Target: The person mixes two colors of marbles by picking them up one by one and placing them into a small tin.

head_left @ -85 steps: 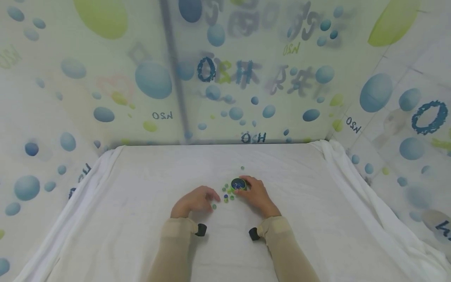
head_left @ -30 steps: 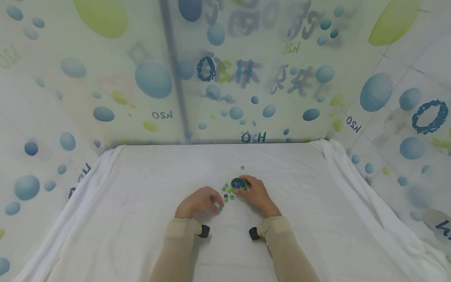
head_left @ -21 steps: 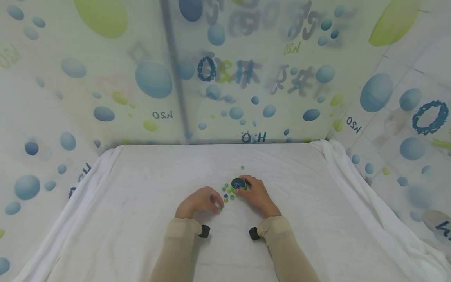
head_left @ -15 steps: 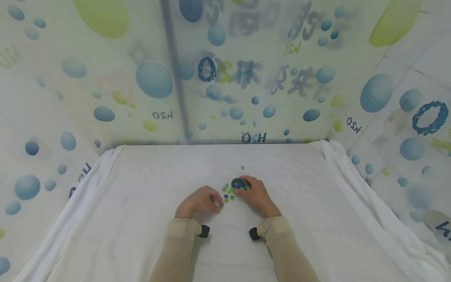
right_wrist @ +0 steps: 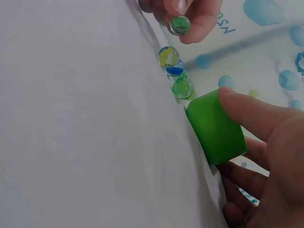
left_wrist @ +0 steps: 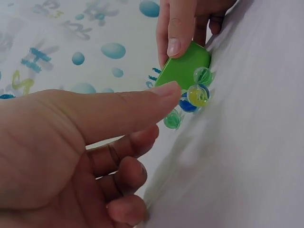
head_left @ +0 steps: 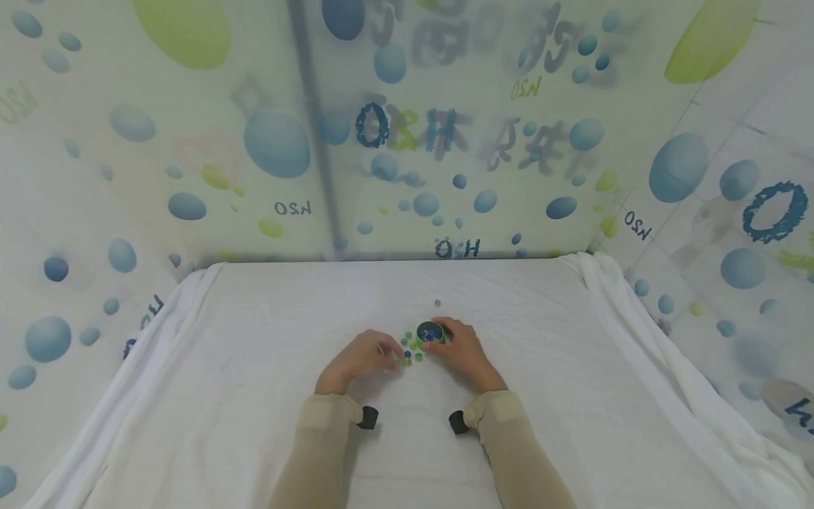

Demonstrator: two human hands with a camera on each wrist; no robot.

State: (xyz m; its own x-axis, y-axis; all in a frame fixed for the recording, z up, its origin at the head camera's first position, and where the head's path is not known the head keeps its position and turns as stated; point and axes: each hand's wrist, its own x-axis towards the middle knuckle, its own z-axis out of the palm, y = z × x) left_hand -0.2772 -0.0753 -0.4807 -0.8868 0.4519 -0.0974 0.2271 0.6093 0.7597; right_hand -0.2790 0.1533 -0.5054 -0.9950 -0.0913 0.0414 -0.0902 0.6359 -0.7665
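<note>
My left hand (head_left: 361, 359) is just left of the loose marbles. It pinches a clear marble with a green swirl (right_wrist: 180, 25) at its fingertips, lifted off the cloth in the right wrist view. Its other fingers are loosely curled in the left wrist view. My right hand (head_left: 466, 353) grips a small green cup (right_wrist: 216, 127) from the right, thumb on the near side. The cup stands upright, with dark blue marbles showing inside in the head view. Between hand and cup lie several marbles, among them a yellow one (left_wrist: 198, 96) and a blue one (head_left: 408, 354).
One green marble (head_left: 437, 302) lies apart, beyond the cup. A white cloth (head_left: 286, 311) covers the table, with folds along its sides. Behind it rises a pale backdrop (head_left: 413, 177) with printed blue and green bubbles.
My left hand first shifts right to a green marble near the front, then lifts slightly away from me with it, close beside the other marbles. The right hand and cup stay put.
</note>
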